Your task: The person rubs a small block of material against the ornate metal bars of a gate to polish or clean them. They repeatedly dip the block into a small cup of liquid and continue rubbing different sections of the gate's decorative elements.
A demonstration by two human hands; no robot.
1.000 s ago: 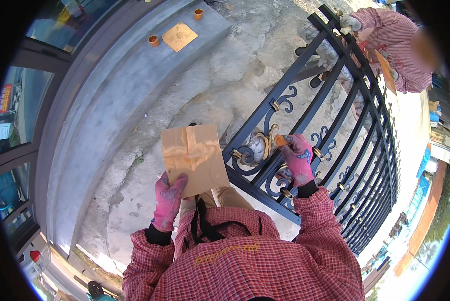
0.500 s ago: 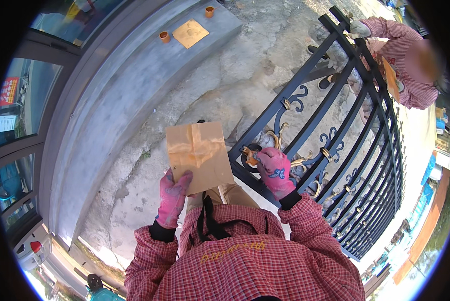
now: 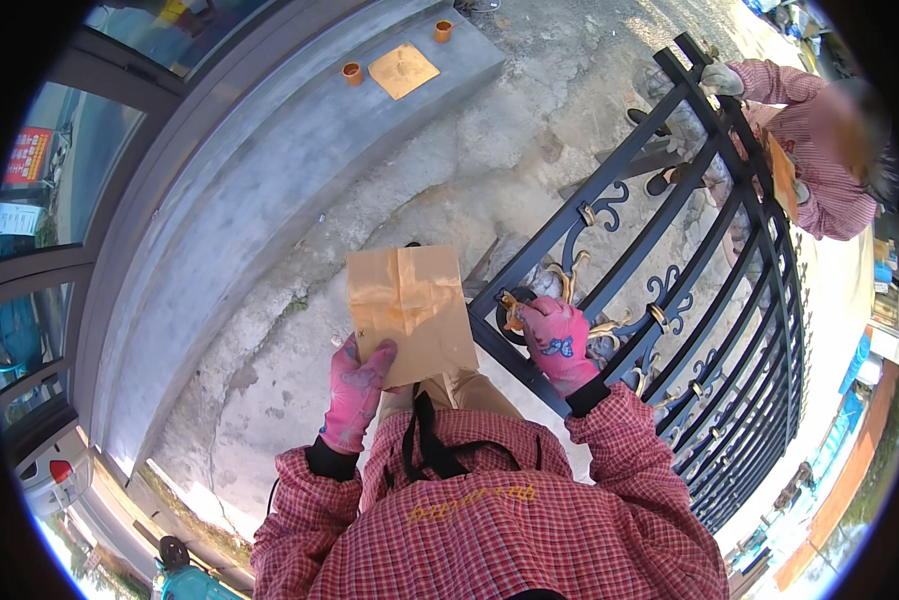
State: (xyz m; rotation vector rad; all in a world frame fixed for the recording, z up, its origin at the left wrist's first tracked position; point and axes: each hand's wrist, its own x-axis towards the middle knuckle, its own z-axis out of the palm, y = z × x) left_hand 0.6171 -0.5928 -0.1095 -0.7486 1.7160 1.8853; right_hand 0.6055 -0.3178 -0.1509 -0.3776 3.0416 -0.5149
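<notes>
My left hand (image 3: 359,385), in a pink glove, grips the lower left edge of a brown cardboard sheet (image 3: 414,345). Shiny gold paint is smeared over the upper part of the sheet. My right hand (image 3: 559,345), gloved in pink too, pinches a small gold-orange dabber (image 3: 512,312), sponge or cloth, I cannot tell which. It is at a black ring at the near end of a black metal fence panel (image 3: 624,270). Black scrolls with gold-coloured leaf tips (image 3: 574,275) and collars sit between the bars.
Across the panel, a co-worker (image 3: 819,150) in a checked top has a gloved hand (image 3: 721,79) on its far end. On the grey stone ledge (image 3: 299,130) lie a gold-smeared sheet (image 3: 403,70) and two small orange-brown cups (image 3: 352,73). Rough concrete ground (image 3: 409,200) lies between.
The whole view has shifted slightly, so the ledge and fence sit a little farther right and lower. Both hands keep their holds, with the dabber still at the ring.
</notes>
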